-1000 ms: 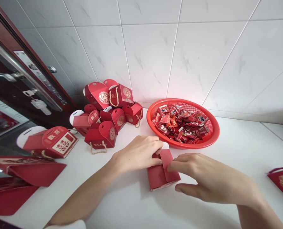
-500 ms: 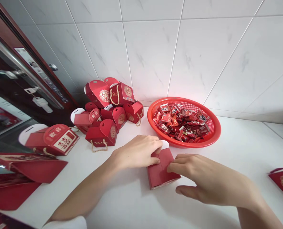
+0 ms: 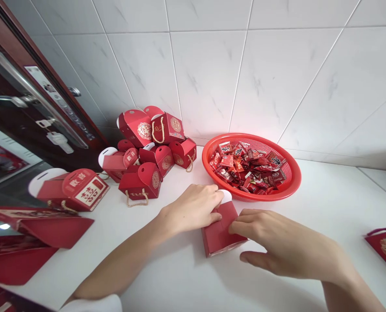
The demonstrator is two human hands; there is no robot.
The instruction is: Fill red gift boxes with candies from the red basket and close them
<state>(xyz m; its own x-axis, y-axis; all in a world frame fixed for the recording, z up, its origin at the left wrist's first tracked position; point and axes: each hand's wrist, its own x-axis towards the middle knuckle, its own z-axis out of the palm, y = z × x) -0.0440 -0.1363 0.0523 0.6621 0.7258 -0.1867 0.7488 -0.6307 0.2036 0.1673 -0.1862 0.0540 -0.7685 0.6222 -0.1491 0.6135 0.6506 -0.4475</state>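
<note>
Head view: a pale tiled wall (image 3: 209,73) with grey streaks fills the upper part, and below it spreads a white countertop (image 3: 335,208). Along the left side stands a dark, reddish-brown door (image 3: 11,119) with a metal handle. Near the wall, left of centre, red carton boxes (image 3: 141,180) sit in a cluster, some resting on others, several with rope handles and gold round emblems. Folded red card pieces (image 3: 56,229) lie at the left edge, just in front of a larger box (image 3: 72,188) bearing a pale label.

Right of the cluster is a red perforated basket (image 3: 295,173), holding a heap of small wrapped packets. The right hand (image 3: 277,245) is partly open: its bent fingertips touch the top panel of a red box, while its thumb stands apart from it. The left hand (image 3: 193,206) has its fingers curled over the far left part of that box and its thumb on the top; whether it grips or only presses, I cannot tell.

This red box (image 3: 223,236) lies on the countertop in front of the basket, between the hands, with a white rounded flap (image 3: 227,196) at its far end. Smallest are the wrapped packets (image 3: 251,167) and the keys (image 3: 59,141) hanging at the door.
</note>
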